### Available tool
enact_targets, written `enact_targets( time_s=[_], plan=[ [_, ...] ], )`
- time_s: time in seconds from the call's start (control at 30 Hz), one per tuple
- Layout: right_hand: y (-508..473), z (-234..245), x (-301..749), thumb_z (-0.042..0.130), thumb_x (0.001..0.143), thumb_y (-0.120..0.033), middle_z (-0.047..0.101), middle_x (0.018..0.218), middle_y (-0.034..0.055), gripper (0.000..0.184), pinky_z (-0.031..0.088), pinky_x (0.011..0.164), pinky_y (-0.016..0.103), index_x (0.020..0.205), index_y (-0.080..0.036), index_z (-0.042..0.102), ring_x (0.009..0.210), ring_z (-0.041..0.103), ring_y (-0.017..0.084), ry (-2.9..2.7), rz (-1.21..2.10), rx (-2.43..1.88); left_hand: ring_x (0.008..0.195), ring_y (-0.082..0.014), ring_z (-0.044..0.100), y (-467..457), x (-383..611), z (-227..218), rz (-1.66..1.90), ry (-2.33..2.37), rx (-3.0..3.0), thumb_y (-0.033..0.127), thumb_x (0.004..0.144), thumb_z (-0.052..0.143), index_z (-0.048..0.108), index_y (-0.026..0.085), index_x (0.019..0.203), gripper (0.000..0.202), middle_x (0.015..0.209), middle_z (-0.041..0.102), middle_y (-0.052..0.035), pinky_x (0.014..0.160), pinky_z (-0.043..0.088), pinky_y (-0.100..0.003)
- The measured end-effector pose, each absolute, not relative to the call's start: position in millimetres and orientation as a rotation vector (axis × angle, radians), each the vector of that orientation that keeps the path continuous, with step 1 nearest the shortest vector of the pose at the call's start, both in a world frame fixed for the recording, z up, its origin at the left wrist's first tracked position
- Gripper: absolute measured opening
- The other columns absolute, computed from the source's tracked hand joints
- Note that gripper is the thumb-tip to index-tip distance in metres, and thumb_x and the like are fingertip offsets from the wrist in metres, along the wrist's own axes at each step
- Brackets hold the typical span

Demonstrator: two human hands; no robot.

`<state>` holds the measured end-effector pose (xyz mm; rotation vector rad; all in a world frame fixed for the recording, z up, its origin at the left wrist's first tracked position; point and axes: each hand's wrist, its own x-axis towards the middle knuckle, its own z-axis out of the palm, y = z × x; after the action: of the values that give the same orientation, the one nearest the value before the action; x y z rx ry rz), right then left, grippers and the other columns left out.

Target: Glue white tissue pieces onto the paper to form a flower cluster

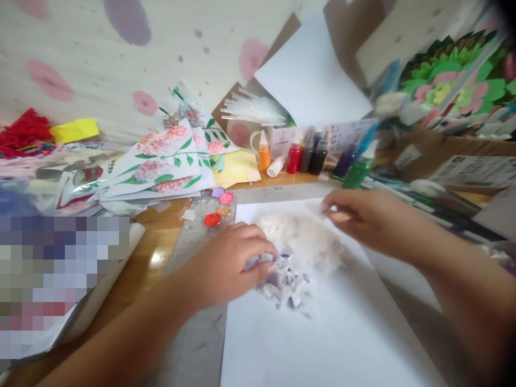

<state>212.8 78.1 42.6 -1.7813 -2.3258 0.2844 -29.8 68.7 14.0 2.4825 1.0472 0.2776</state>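
Observation:
A white sheet of paper (274, 344) lies on a grey cutting mat (193, 301). On its upper part is a loose heap of crumpled white paper pieces (292, 287), some with purple marks; the far part of the heap is blurred. My left hand (237, 260) rests at the heap's left side, its fingers and thumb curled round some of these pieces. Raised over the sheet's upper right edge, my right hand (349, 212) has its fingers curled in a pinch. Motion blur hides what, if anything, is between them.
Small paint pots (212, 219) stand at the mat's upper left. Behind are an orange paint bottle (264, 156), a red bottle (294, 156), several dark bottles and a green bottle (358, 171). Painted flower sheets (161, 161) lean at left; a cardboard box (423, 150) stands right.

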Motion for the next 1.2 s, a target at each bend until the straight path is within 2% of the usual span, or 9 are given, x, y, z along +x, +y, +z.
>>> enact_targets(
  time_s=[0.07, 0.2, 0.33, 0.47, 0.57, 0.7, 0.87, 1.07, 1.2],
  plan=[
    [68.0, 39.6, 196.0, 0.047, 0.067, -0.019, 0.061, 0.064, -0.0018, 0.017, 0.028, 0.049, 0.021, 0.08, -0.024, 0.058, 0.055, 0.049, 0.012, -2.4, 0.312, -1.661, 0.095, -0.0197, 0.046, 66.0, -28.6, 16.2, 0.199, 1.005, 2.508, 0.037, 0.082, 0.048, 0.059, 0.025, 0.102, 0.027, 0.098, 0.055, -0.0034, 0.086, 0.036, -0.035],
    [59.1, 30.3, 178.4, 0.046, 0.071, -0.021, 0.059, 0.058, -0.0062, 0.015, 0.024, 0.046, 0.02, 0.077, -0.027, 0.058, 0.049, 0.046, 0.009, -2.499, 0.381, -1.486, 0.103, -0.0239, 0.04, 61.5, -25.5, 15.0, 0.107, 1.058, 2.498, 0.047, 0.071, 0.059, 0.049, 0.031, 0.117, 0.05, 0.11, 0.047, -0.0031, 0.088, 0.035, -0.039],
    [63.0, 24.9, 180.5, 0.046, 0.071, -0.02, 0.058, 0.056, -0.0065, 0.014, 0.023, 0.045, 0.02, 0.074, -0.028, 0.058, 0.048, 0.046, 0.009, -2.515, 0.336, -1.568, 0.105, -0.0252, 0.037, 59.0, -22.2, 8.1, 0.1, 1.096, 2.495, 0.046, 0.067, 0.064, 0.04, 0.036, 0.122, 0.061, 0.114, 0.041, -0.0022, 0.088, 0.036, -0.042],
    [65.0, 25.6, 185.1, 0.047, 0.07, -0.024, 0.057, 0.054, -0.0053, 0.013, 0.022, 0.043, 0.021, 0.075, -0.028, 0.058, 0.045, 0.043, 0.01, -2.482, 0.275, -1.642, 0.11, -0.0298, 0.033, 58.8, -21.1, 3.5, 0.112, 1.117, 2.456, 0.058, 0.062, 0.062, 0.036, 0.039, 0.124, 0.07, 0.122, 0.031, -0.0037, 0.088, 0.036, -0.047],
    [63.0, 28.3, 185.7, 0.047, 0.069, -0.024, 0.056, 0.052, -0.0045, 0.012, 0.022, 0.043, 0.021, 0.071, -0.027, 0.058, 0.043, 0.042, 0.01, -2.49, 0.284, -1.653, 0.112, -0.0318, 0.03, 60.0, -21.1, 4.3, 0.095, 1.13, 2.421, 0.066, 0.063, 0.055, 0.044, 0.04, 0.117, 0.061, 0.125, 0.026, -0.0032, 0.089, 0.035, -0.051],
    [61.9, 28.9, 184.4, 0.047, 0.069, -0.022, 0.057, 0.053, -0.0051, 0.014, 0.022, 0.044, 0.021, 0.073, -0.027, 0.059, 0.045, 0.043, 0.009, -2.504, 0.33, -1.62, 0.116, -0.0314, 0.026, 62.3, -22.5, 9.8, 0.088, 1.165, 2.374, 0.065, 0.068, 0.049, 0.05, 0.035, 0.111, 0.053, 0.127, 0.025, -0.0035, 0.091, 0.034, -0.05],
    [63.9, 21.9, 179.2, 0.047, 0.071, -0.021, 0.056, 0.053, -0.0058, 0.012, 0.018, 0.043, 0.022, 0.067, -0.026, 0.056, 0.044, 0.04, 0.009, -2.563, 0.34, -1.609, 0.114, -0.0284, 0.029, 63.1, -27.4, 19.1, 0.03, 1.133, 2.426, 0.054, 0.073, 0.053, 0.054, 0.032, 0.108, 0.042, 0.125, 0.031, -0.003, 0.095, 0.033, -0.048],
    [62.5, 19.3, 171.2, 0.05, 0.07, -0.019, 0.055, 0.055, -0.0046, 0.007, 0.014, 0.044, 0.023, 0.069, -0.024, 0.055, 0.045, 0.041, 0.01, -2.66, 0.209, -1.499, 0.111, -0.0288, 0.033, 65.7, -31.3, 23.4, 0.035, 1.092, 2.516, 0.045, 0.074, 0.056, 0.057, 0.031, 0.106, 0.035, 0.122, 0.037, -0.0042, 0.093, 0.033, -0.047],
    [63.7, 19.3, 169.6, 0.052, 0.07, -0.015, 0.056, 0.059, -0.0029, 0.008, 0.013, 0.047, 0.023, 0.071, -0.022, 0.054, 0.048, 0.045, 0.011, -2.783, 0.167, -1.393, 0.106, -0.0243, 0.04, 69.1, -31.7, 20.7, 0.144, 1.079, 2.544, 0.03, 0.078, 0.051, 0.064, 0.025, 0.083, 0.015, 0.113, 0.044, -0.004, 0.092, 0.034, -0.042]
  ],
)
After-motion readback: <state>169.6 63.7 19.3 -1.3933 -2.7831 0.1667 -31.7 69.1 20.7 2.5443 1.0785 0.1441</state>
